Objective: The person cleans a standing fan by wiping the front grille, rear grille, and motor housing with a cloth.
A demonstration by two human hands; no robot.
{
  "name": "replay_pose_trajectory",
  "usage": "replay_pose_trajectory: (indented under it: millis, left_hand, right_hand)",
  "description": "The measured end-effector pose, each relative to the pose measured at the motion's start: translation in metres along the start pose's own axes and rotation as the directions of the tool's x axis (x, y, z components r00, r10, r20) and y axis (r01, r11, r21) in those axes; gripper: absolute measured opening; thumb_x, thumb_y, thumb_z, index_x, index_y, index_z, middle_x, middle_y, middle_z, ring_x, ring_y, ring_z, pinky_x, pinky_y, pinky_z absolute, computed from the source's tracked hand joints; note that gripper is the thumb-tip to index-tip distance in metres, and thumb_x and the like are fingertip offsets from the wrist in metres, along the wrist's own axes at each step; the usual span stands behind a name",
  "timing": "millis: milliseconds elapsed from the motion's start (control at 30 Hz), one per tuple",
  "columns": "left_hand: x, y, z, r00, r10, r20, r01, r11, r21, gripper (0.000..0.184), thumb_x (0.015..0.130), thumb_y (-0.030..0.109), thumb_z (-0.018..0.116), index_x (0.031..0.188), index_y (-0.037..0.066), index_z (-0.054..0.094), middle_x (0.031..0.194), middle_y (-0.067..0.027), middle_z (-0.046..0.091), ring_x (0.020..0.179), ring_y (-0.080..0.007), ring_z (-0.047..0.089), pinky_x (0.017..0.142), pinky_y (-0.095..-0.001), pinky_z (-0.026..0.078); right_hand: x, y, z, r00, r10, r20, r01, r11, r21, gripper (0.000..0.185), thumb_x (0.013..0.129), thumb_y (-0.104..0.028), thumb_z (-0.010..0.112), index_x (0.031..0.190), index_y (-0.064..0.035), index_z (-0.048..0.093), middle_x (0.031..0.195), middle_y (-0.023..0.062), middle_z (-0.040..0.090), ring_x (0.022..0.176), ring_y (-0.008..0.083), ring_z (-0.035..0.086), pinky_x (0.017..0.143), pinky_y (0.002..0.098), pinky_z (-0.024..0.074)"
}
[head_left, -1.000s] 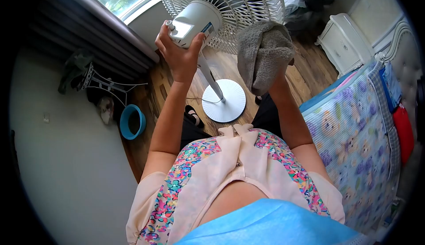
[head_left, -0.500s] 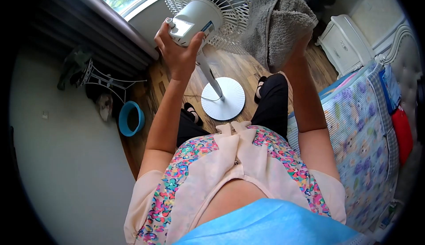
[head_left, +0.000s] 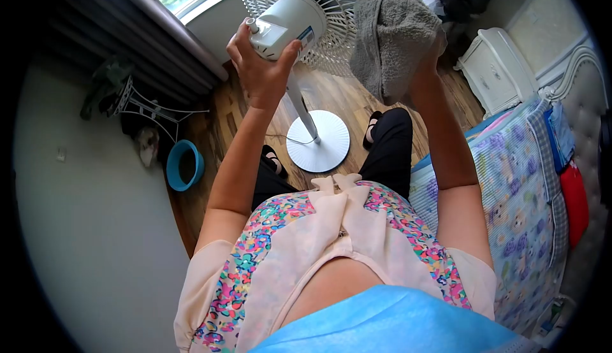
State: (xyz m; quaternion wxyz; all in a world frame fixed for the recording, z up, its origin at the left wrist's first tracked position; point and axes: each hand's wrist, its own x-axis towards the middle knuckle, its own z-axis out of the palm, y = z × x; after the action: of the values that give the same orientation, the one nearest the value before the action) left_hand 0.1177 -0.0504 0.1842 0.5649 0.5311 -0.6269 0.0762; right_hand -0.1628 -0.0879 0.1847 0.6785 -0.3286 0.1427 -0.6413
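A white pedestal fan (head_left: 291,24) stands in front of me, its round base (head_left: 317,141) on the floor between my feet. My left hand (head_left: 261,72) grips the back of the motor housing, thumb on one side and fingers on the other. In my right hand (head_left: 428,66) is a grey cloth (head_left: 389,44), bunched up beside the right side of the fan's grille (head_left: 338,41). The cloth hides most of my right fingers. Whether it touches the grille I cannot tell.
On the left are a blue basin (head_left: 185,165), a white metal rack (head_left: 150,108) and a grey curtain (head_left: 127,41) by the window. A bed (head_left: 510,206) with a patterned cover lies to the right, near a white nightstand (head_left: 497,72). A thin cord runs by the fan's base.
The cloth in my right hand has shifted slightly and shows a different fold. My left hand stays on the motor housing; the whole view has moved a little.
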Motion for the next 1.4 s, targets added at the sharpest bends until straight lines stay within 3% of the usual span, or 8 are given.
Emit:
replay_pose_trajectory:
  millis: [100, 167, 767, 933, 1033, 1067, 1167, 1400]
  left_hand:
    - [0.003, 0.007, 0.0, 0.999, -0.038, 0.009, 0.038, 0.999, -0.002, 0.09, 0.074, 0.047, 0.082, 0.142, 0.01, 0.037, 0.125, -0.0162, 0.039, 0.114, -0.034, 0.049, 0.094, -0.0468, 0.044]
    - [0.002, 0.003, 0.002, 1.0, -0.019, -0.01, 0.02, 1.0, 0.005, 0.09, 0.074, 0.046, 0.083, 0.142, 0.009, 0.037, 0.125, -0.0163, 0.04, 0.114, -0.0339, 0.049, 0.095, -0.0473, 0.043]
    - [0.002, -0.004, -0.001, 1.0, -0.028, 0.015, 0.029, 0.993, -0.112, 0.09, 0.072, 0.045, 0.085, 0.142, 0.01, 0.039, 0.126, -0.0166, 0.041, 0.115, -0.0345, 0.05, 0.095, -0.0459, 0.045]
    - [0.001, 0.004, -0.001, 1.0, -0.014, 0.003, 0.014, 0.998, -0.062, 0.089, 0.074, 0.043, 0.086, 0.143, 0.01, 0.04, 0.126, -0.0169, 0.041, 0.116, -0.0329, 0.05, 0.096, -0.0435, 0.045]
    - [0.0, 0.004, -0.001, 1.0, -0.021, -0.004, 0.02, 0.999, -0.03, 0.087, 0.075, 0.041, 0.087, 0.142, 0.008, 0.041, 0.125, -0.0174, 0.042, 0.116, -0.0314, 0.051, 0.097, -0.0416, 0.045]
    - [0.001, 0.004, 0.0, 1.0, -0.018, -0.005, 0.018, 1.0, -0.025, 0.088, 0.075, 0.042, 0.087, 0.142, 0.008, 0.041, 0.125, -0.0178, 0.042, 0.116, -0.0319, 0.051, 0.097, -0.0421, 0.045]
    - [0.001, -0.003, 0.002, 1.0, -0.017, 0.011, 0.018, 0.998, -0.064, 0.092, 0.073, 0.046, 0.084, 0.144, 0.011, 0.037, 0.127, -0.0175, 0.04, 0.115, -0.035, 0.048, 0.094, -0.048, 0.044]
    - [0.001, -0.003, 0.002, 1.0, -0.005, 0.003, 0.005, 0.997, -0.076, 0.091, 0.073, 0.047, 0.084, 0.143, 0.011, 0.038, 0.126, -0.0172, 0.041, 0.115, -0.035, 0.048, 0.094, -0.0479, 0.044]
  right_hand:
    - [-0.015, 0.014, -0.005, 0.977, -0.145, 0.154, 0.202, 0.85, -0.486, 0.048, 0.098, -0.046, 0.051, 0.131, -0.0124, 0.059, 0.12, 0.0083, 0.067, 0.111, 0.0302, 0.063, 0.095, 0.0502, 0.0504]
    - [-0.018, 0.017, -0.02, 0.827, -0.327, 0.457, 0.547, 0.278, -0.79, 0.046, 0.099, -0.043, 0.05, 0.133, -0.0122, 0.057, 0.122, 0.0082, 0.065, 0.114, 0.0291, 0.061, 0.099, 0.0484, 0.0483]
    - [0.086, -0.017, -0.09, 0.77, -0.199, 0.606, 0.334, 0.935, -0.118, 0.054, 0.108, -0.038, 0.04, 0.153, -0.0097, 0.031, 0.149, 0.0145, 0.044, 0.137, 0.0286, 0.043, 0.118, 0.0431, 0.0301]
    - [0.01, -0.006, 0.027, 0.724, -0.229, 0.651, 0.681, 0.082, -0.728, 0.042, 0.107, -0.032, 0.042, 0.143, -0.0112, 0.044, 0.137, 0.0133, 0.054, 0.129, 0.0277, 0.052, 0.112, 0.0448, 0.038]
    - [0.002, 0.018, 0.012, 0.924, -0.107, 0.367, 0.304, 0.788, -0.535, 0.043, 0.104, -0.026, 0.049, 0.144, -0.0117, 0.045, 0.139, 0.0121, 0.054, 0.13, 0.0282, 0.051, 0.114, 0.0452, 0.035]
    - [-0.008, 0.021, 0.006, 0.847, -0.117, 0.518, 0.521, 0.372, -0.768, 0.046, 0.104, -0.026, 0.051, 0.147, -0.0127, 0.041, 0.142, 0.0111, 0.051, 0.134, 0.0275, 0.047, 0.116, 0.0455, 0.0328]
    - [0.011, 0.059, -0.09, 0.906, 0.135, 0.4, -0.195, 0.974, 0.114, 0.05, 0.106, -0.032, 0.047, 0.15, -0.0105, 0.037, 0.146, 0.0113, 0.047, 0.133, 0.0254, 0.046, 0.115, 0.0407, 0.0368]
    - [0.028, -0.027, -0.072, 0.892, -0.185, 0.412, 0.403, 0.739, -0.54, 0.052, 0.107, -0.036, 0.044, 0.151, -0.0104, 0.034, 0.148, 0.0124, 0.045, 0.135, 0.0266, 0.045, 0.115, 0.0424, 0.0371]
